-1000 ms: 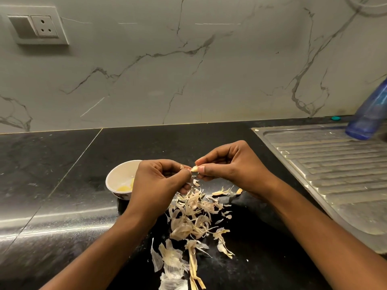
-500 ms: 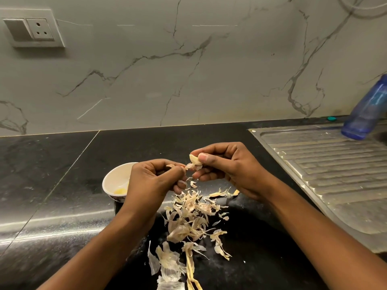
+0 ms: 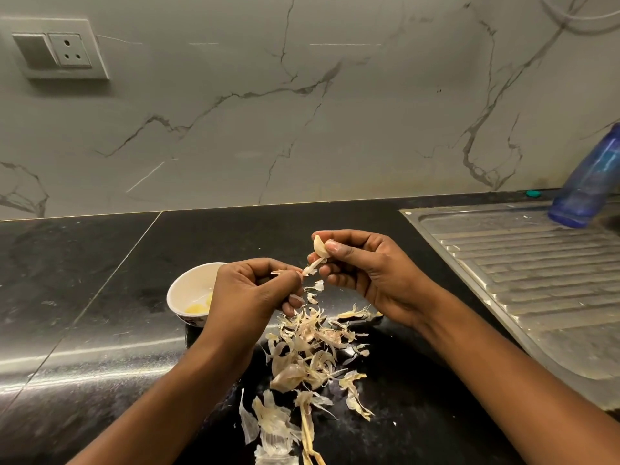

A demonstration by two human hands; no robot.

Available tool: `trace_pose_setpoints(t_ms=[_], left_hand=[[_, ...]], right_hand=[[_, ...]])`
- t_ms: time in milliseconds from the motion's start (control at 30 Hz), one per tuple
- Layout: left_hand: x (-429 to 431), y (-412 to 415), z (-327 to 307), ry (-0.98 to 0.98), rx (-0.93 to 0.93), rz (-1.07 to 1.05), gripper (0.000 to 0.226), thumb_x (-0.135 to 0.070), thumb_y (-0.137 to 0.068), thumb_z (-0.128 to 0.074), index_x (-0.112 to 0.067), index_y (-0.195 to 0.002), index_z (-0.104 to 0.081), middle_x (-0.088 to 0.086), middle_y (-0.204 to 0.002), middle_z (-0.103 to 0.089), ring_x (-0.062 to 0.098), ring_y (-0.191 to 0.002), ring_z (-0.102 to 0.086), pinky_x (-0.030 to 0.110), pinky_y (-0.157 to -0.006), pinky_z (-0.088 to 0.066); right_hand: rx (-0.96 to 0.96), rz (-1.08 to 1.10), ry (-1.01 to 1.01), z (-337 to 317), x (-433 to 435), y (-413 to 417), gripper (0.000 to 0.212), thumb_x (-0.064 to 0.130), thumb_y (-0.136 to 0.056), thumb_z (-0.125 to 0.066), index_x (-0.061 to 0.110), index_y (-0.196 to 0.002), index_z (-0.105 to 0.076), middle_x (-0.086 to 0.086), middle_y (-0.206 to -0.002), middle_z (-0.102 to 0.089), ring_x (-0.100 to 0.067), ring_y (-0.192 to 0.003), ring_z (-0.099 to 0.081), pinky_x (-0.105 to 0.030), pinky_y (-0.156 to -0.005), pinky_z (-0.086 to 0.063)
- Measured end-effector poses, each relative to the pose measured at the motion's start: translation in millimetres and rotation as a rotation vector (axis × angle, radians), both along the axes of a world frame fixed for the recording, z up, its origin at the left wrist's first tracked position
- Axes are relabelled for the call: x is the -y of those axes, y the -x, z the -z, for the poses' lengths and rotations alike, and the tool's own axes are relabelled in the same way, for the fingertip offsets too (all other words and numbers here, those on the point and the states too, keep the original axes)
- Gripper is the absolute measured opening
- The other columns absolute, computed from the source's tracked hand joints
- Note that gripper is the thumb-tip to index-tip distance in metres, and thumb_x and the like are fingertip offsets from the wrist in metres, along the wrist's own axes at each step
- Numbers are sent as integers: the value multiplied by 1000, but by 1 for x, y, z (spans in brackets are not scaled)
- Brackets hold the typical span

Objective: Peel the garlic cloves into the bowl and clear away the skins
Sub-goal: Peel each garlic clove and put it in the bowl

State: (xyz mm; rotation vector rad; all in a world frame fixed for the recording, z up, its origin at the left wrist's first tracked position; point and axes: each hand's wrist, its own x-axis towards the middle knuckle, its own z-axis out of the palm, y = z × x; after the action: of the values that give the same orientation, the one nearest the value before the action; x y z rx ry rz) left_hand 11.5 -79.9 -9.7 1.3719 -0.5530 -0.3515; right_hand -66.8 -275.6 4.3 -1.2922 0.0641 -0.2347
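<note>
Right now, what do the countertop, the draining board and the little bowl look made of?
Countertop: polished black stone, probably granite; speckled, glossy reflections. Draining board: dull stainless steel, by its ribbed grey sheen. Bowl: likely glazed white ceramic; smooth, thick rim.

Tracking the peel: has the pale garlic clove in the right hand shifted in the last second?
Yes. The pale garlic clove, pinched in the right hand, has risen away from the white bowl, nearer the back edge of the black counter.
</note>
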Motion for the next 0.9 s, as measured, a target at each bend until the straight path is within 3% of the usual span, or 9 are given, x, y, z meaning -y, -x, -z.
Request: trace_pose_setpoints(t_ms=[267,500,700,900], left_hand=[[0,1,-1,2,6,-12,10,3,-93,-69,4,-87,-77,16,-73,-70,26,-61,-62,28,-56,-55],[-1,2,-2,13,-2,-14,13,5,-93,-68,3,-83,-77,17,-71,-68,26,-60,-60,28,-54,-53],[-2,2,-4,3,4,-13,15,5,-92,-68,1,-81,-78,18,-72,-69,25,-61,-62,27,-54,-53],[-3,4,-3,-184,214,-6,16,-12,-88,-81,-10,-72,-79,13,-66,-71,16,-55,-59,24,-50,-47]], right_hand=[[-19,-44,-112,-4,3,1,32,6,-105,-55,13,-130,-72,-18,-121,-76,-14,-87,-73,-24,-76,-64],[1,5,-109,-4,7,2,28,7,-102,-59,5,-129,-70,-21,-124,-75,-20,-93,-76,-29,-78,-66],[41,139,-152,-8,15,1,33,16,-91,-68,3,-122,-72,-18,-109,-77,-16,-84,-75,-26,-73,-65],[-25,70,-9,-8,14,4,25,19,-92,-72,3,-112,-76,-16,-103,-77,-16,-80,-74,-25,-67,-64]])
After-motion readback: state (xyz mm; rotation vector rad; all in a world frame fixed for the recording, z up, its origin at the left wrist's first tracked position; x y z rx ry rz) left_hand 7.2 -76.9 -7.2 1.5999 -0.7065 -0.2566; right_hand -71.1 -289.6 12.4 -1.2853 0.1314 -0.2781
